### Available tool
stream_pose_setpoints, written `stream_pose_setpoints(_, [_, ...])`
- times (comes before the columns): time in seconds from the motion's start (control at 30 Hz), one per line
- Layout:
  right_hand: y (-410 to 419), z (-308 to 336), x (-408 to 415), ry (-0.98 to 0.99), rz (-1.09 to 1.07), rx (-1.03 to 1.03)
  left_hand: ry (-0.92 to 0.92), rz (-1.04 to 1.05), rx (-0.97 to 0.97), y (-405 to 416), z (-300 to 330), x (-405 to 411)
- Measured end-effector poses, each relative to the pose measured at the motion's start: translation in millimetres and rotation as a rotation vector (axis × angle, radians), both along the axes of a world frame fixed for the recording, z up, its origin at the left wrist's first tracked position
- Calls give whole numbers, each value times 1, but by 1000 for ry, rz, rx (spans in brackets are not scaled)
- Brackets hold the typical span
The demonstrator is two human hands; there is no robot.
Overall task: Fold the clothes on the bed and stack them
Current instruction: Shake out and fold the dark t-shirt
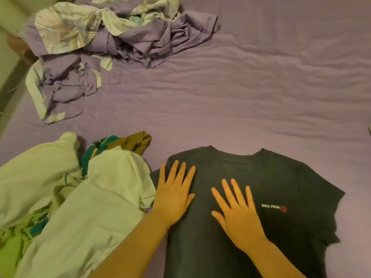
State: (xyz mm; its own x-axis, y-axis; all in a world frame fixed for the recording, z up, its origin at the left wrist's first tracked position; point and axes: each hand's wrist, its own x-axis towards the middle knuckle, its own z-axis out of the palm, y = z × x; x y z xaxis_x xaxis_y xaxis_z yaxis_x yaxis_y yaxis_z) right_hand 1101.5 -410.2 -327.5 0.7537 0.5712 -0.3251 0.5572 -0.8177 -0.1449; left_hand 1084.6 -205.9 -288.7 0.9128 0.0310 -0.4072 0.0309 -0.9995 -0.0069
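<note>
Your dark T-shirt is matt knit cloth, smooth where it lies flat, with a small printed logo that looks slightly glossier than the fabric. The bed sheet under it is thin purple woven cloth, matt, with fine wrinkles. The pale garments to your left are soft matt cloth, creased. The crumpled bedding at the back is thin cloth, part plain purple, part printed.

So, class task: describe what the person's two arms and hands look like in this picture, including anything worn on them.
Both forearms are bare as far as the frame shows: no sleeve reaches into view. The left hand and right hand wear no gloves, and no rings, watch or bracelets can be seen. Nails look short and unpainted.
</note>
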Motion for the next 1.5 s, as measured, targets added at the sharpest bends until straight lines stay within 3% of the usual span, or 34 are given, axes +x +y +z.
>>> stream_pose_setpoints(0.1, [21,1,-3,17,-85,-16,-40,64,29,39,6,-1])
stream_pose_setpoints(0.27, [74,7,0,21,121,26,-44,265,-216,74,5,2])
stream_pose_setpoints(0.43, [103,5,13,6,88,-22,-40,213,-92,86,2,3])
stream_pose_setpoints(0.6, [110,1,15,-10,72,-51,-146,337,-366,90,-4,1])
stream_pose_setpoints(0.8, [111,2,3,-45,76,1,-229,107,-47,87,-7,12])
stream_pose_setpoints(0.87, [116,-1,-2,-63,91,9,-335,21,-3,94,-11,19])
stream_pose_setpoints(0.9, [119,-2,-2,-56,84,0,-299,6,17,97,-9,21])
stream_pose_setpoints(0.97, [128,-6,-1,-29,56,-23,-192,71,14,100,-9,20])
stream_pose_setpoints(1.07, [139,-9,3,-20,-7,-50,-250,151,35,99,-6,18])
stream_pose_setpoints(1.17, [147,-5,10,-50,9,-111,-315,23,26,88,-9,7])
stream_pose_setpoints(1.27, [141,6,11,-12,37,-102,-254,-94,6,68,-6,-14])
stream_pose_setpoints(1.43, [57,8,-43,15,27,-27,-143,-82,-112,12,-4,-76])
stream_pose_setpoints(1.5, [14,9,-79,13,-26,-61,-16,-127,-109,-17,-5,-106])
